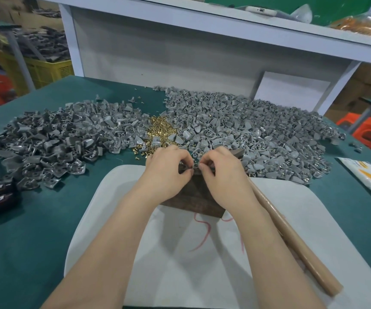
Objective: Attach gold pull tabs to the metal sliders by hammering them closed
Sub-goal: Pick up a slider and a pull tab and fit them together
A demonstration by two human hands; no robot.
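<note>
Fitting at the block [191, 201].
The left hand [169, 172] and right hand [221, 175] pinch a small part [194, 167]; seat it flat before hammering.

White shelf unit [180, 52] standing behind green table [35, 219]; yellow crate [46, 72] sitting left, orange stools [367, 132] showing right.

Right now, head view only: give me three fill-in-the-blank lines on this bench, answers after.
The gold pull tabs lie ____ the left grey pile and the right grey pile.
The left hand and right hand pinch a small part over the dark block on the ____ pad.
The hammer handle lies untouched on the person's ____ side.
Answers: between; white; right.
</note>
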